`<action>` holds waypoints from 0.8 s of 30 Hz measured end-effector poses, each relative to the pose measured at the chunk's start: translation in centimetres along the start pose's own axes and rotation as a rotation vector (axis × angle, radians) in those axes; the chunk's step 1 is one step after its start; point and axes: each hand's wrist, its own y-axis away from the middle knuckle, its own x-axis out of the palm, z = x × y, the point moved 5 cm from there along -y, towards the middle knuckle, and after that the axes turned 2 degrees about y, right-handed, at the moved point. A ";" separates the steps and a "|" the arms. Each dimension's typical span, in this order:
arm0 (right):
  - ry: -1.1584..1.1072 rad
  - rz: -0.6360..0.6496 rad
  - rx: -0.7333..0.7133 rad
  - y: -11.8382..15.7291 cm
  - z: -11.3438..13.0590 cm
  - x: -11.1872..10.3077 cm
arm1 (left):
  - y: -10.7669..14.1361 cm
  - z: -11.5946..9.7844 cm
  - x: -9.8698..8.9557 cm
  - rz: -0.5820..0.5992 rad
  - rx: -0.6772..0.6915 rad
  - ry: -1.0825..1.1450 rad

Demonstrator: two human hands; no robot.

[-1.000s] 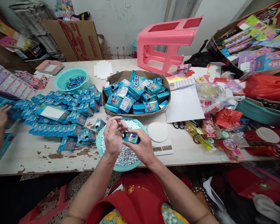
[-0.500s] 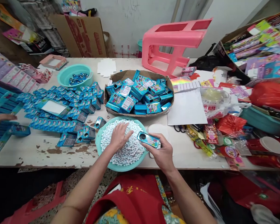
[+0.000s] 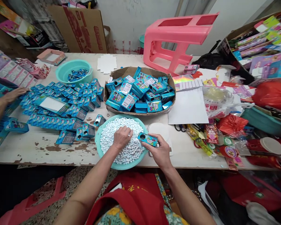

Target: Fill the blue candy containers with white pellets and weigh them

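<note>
Left hand (image 3: 123, 137) curled over white pellets (image 3: 110, 132), right hand (image 3: 162, 153) gripping blue box (image 3: 147, 139), heaped carton (image 3: 114, 110) behind, pink stool (image 3: 173, 35) beyond

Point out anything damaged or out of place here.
The pink stool lies on its side atop the table, odd for a seat. Left of the front bowl, the table's paint looks worn through in brown patches.
</note>
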 end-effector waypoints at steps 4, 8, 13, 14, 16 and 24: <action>0.007 0.057 -0.023 -0.2 0.7 0.8 | -0.2 1.3 -1.1 -0.185 -0.229 0.435; 0.048 0.100 -0.103 -0.4 2.4 1.9 | -0.2 1.5 -3.4 -0.276 -0.642 1.058; 0.160 0.154 -0.261 -0.4 4.9 4.3 | -1.1 -1.5 -7.2 -0.351 -0.752 1.664; 0.177 0.162 -0.281 -0.4 5.2 4.8 | -1.3 -2.0 -7.8 -0.365 -0.714 1.692; 0.200 0.166 -0.295 -0.4 5.6 5.6 | -1.5 -2.4 -8.5 -0.380 -0.644 1.681; 0.201 0.166 -0.289 -0.7 6.1 6.3 | -1.5 -1.7 -8.8 -0.447 -0.628 1.598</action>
